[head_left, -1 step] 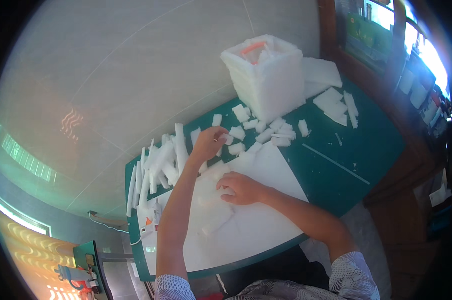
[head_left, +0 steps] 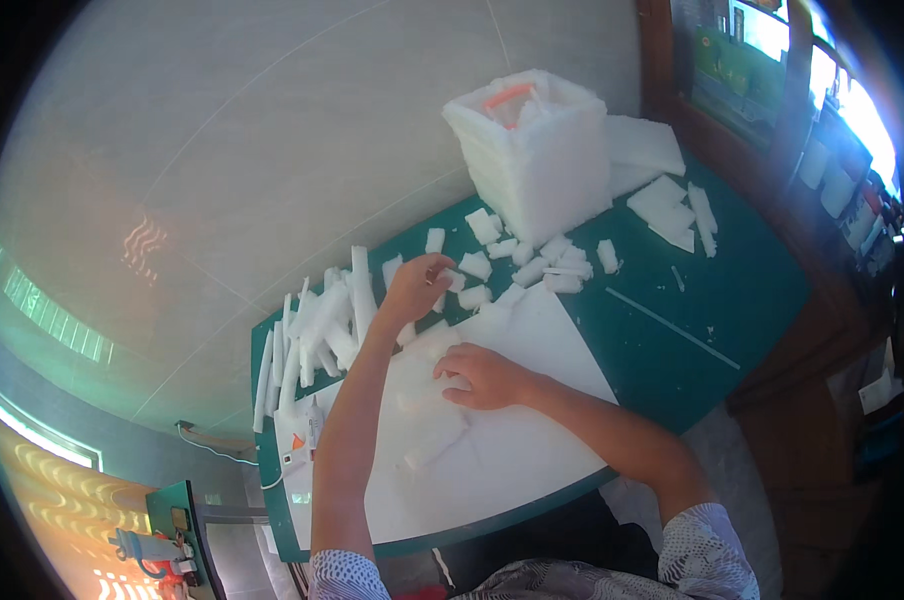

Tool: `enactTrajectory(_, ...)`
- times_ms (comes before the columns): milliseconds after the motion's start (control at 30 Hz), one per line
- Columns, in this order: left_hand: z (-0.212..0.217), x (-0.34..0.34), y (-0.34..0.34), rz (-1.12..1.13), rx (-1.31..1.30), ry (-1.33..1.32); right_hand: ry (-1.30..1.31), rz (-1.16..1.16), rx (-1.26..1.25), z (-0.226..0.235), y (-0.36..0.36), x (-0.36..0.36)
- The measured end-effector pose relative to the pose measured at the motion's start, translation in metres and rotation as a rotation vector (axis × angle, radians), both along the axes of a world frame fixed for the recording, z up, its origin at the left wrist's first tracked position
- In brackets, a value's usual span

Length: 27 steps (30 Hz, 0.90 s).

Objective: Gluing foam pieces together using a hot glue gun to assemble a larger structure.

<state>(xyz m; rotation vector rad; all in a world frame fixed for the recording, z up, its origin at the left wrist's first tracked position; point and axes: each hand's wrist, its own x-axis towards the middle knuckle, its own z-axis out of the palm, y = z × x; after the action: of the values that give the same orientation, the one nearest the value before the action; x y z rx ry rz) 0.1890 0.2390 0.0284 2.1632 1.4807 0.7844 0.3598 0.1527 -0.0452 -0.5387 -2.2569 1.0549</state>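
My left hand (head_left: pixel 417 287) reaches to the far side of the table, fingers curled and closed at a small white foam piece (head_left: pixel 455 282). Part of that piece is hidden by the fingertips. Over the white sheet (head_left: pixel 532 400) lies my right hand (head_left: pixel 489 377), its thumb and fingers curved but apart, with nothing seen between them. A pale white foam shape (head_left: pixel 434 395) lies next to its fingertips; its outline blends into the sheet. Several short foam blocks (head_left: pixel 475 265) are scattered just beyond both hands.
A tall white foam box (head_left: pixel 537 165) with an orange-pink strip inside stands at the back. Long foam strips (head_left: pixel 360 285) are heaped on the left, near a white tube (head_left: pixel 315 420). Flat foam offcuts (head_left: pixel 662 210) lie at the right on the green table (head_left: pixel 712 310). A wall borders the far side.
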Motion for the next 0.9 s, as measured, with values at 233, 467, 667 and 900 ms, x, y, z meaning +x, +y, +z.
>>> enactTrajectory(233, -0.017, -0.027, -0.006, -0.010, -0.047, 0.105, -0.018, 0.009, 0.006, 0.004, -0.004, -0.004)
enactTrajectory(467, -0.001, 0.013, -0.008, 0.006, -0.324, -0.097, -0.004, 0.005, 0.056, -0.004, -0.001, -0.001)
enactTrajectory(667, -0.027, 0.040, 0.019, -0.365, 0.250, 0.120, -0.033, 0.037, 0.063, 0.001, -0.002, -0.006)
enactTrajectory(900, -0.026, 0.106, 0.026, -0.421, 0.037, 0.286, 0.038, 0.017, 0.059, -0.021, 0.002, -0.013)
